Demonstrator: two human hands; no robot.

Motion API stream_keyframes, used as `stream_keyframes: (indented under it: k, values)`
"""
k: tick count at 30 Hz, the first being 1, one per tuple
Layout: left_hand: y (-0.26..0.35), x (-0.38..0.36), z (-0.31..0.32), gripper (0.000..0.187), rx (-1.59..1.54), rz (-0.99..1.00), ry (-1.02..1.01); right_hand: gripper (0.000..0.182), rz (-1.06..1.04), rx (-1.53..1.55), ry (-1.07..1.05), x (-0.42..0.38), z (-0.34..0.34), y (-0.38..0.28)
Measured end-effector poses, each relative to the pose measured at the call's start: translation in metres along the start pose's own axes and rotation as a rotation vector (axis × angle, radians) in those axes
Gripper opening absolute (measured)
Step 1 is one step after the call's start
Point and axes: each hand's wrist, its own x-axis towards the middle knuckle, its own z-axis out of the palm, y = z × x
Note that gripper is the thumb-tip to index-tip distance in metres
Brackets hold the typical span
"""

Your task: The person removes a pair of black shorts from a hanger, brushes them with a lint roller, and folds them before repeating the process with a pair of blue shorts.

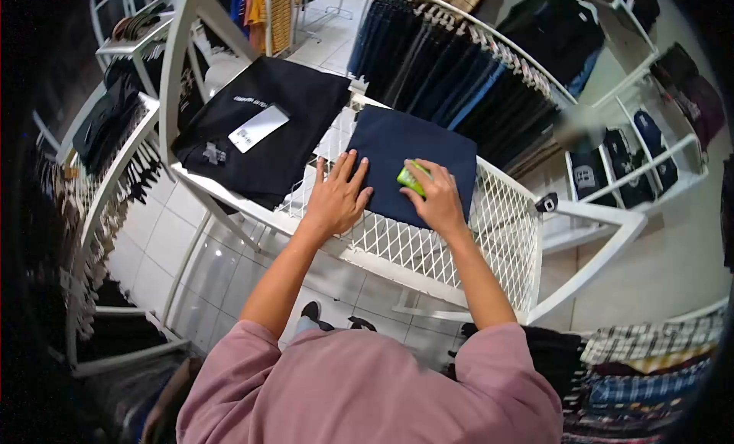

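A folded navy cloth item [390, 138] lies flat on a white mesh shelf [505, 222]. My right hand [437, 196] is closed round a small bright green object [411, 178], which rests against the navy cloth. My left hand [336, 193] lies with its fingers spread, its fingertips at the left edge of the navy cloth. To the left is a folded black garment [283, 153] with small pale lettering, and a white tag [258, 128] on top of it.
Dark trousers and jeans [436, 69] hang on a rail behind the shelf. Cubbies with dark folded items [623, 165] are at the right, stacked plaid shirts [650, 360] at the lower right. Another rack [99, 207] curves along the left. White frame posts [172, 85] border the shelf.
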Motion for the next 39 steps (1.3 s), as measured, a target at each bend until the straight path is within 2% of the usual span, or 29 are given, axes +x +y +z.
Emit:
stream_keyframes:
  k: [1, 3, 5, 7, 9, 10, 11, 13, 15, 17, 19, 20, 21, 22, 24, 25, 28, 29, 31, 33, 36, 37, 39]
  values:
    - [-0.002, -0.001, 0.002, 0.061, -0.001, 0.006, 0.006, 0.052, 0.053, 0.013, 0.017, -0.009, 0.006, 0.023]
    - [-0.001, 0.0, 0.003, 0.061, -0.006, 0.013, 0.0, 0.051, 0.293, -0.351, 0.191, -0.028, 0.002, 0.091]
    - [-0.001, -0.001, 0.004, 0.061, -0.011, 0.015, 0.047, 0.051, 0.578, -0.316, 0.219, -0.051, -0.031, 0.121]
    - [-0.003, 0.001, 0.003, 0.067, -0.023, 0.021, 0.05, 0.051, 0.602, -0.277, 0.269, -0.067, -0.062, 0.1]
    - [0.004, -0.002, -0.008, 0.082, -0.045, 0.01, 0.036, 0.05, 0.646, -0.244, 0.301, -0.097, -0.073, 0.081]
    - [0.005, -0.001, -0.013, 0.1, -0.096, 0.0, -0.006, 0.051, 0.673, -0.249, 0.24, -0.112, -0.072, 0.074]
    - [0.005, -0.001, -0.019, 0.105, -0.08, 0.018, -0.049, 0.051, 0.704, -0.254, 0.184, -0.124, -0.072, 0.07]
    - [-0.002, 0.001, -0.03, 0.096, -0.194, 0.068, -0.118, 0.054, 0.75, -0.162, 0.189, -0.143, -0.063, 0.067]
    - [-0.016, 0.007, -0.045, 0.077, -0.367, 0.096, -0.185, 0.059, 0.58, -0.293, 0.152, -0.147, -0.054, 0.061]
    - [-0.02, 0.01, -0.057, 0.072, -0.268, 0.128, -0.219, 0.064, 0.416, -0.386, 0.281, -0.122, -0.073, 0.02]
    - [-0.014, 0.008, -0.068, 0.068, -0.312, 0.086, -0.237, 0.068, 0.238, -0.191, 0.155, -0.103, -0.079, -0.006]
    - [-0.01, 0.006, -0.072, 0.061, -0.238, 0.163, -0.209, 0.063, 0.176, -0.156, 0.101, -0.098, -0.066, -0.011]
    - [-0.008, 0.005, -0.073, 0.061, -0.23, 0.182, -0.221, 0.059, 0.112, -0.117, 0.049, -0.096, -0.051, -0.012]
    - [-0.008, 0.005, -0.072, 0.056, -0.235, 0.175, -0.209, 0.059, 0.127, -0.116, 0.064, -0.096, -0.039, -0.007]
    - [-0.008, 0.006, -0.069, 0.046, -0.232, 0.193, -0.149, 0.04, 0.121, 0.009, -0.03, -0.088, -0.02, 0.009]
    - [-0.011, 0.006, -0.066, 0.043, -0.238, 0.209, -0.127, 0.04, 0.117, 0.005, -0.015, -0.082, -0.02, 0.013]
    - [-0.017, 0.01, -0.061, 0.037, -0.212, 0.238, -0.035, 0.014, 0.003, -0.064, -0.069, -0.067, -0.018, 0.02]
    - [-0.016, 0.016, -0.061, 0.035, -0.206, 0.204, -0.011, 0.014, 0.001, -0.064, -0.068, -0.059, -0.017, 0.024]
    - [-0.014, 0.034, -0.062, 0.029, -0.184, 0.163, 0.046, 0.013, 0.038, -0.22, 0.097, -0.036, -0.024, 0.024]
    - [-0.008, 0.065, -0.079, 0.02, -0.167, 0.292, 0.38, 0.012, 0.006, -0.314, 0.372, -0.001, -0.04, 0.031]
    - [0.024, 0.11, -0.135, 0.016, -0.105, 0.348, 0.66, 0.013, -0.019, -0.385, 0.672, 0.051, -0.088, 0.031]
    - [0.032, 0.121, -0.149, 0.017, -0.118, 0.426, 0.821, 0.014, -0.028, -0.379, 0.75, 0.064, -0.108, 0.025]
    - [0.045, 0.132, -0.174, 0.028, -0.388, 0.34, 0.776, 0.012, -0.051, -0.417, 0.838, 0.077, -0.145, 0.01]
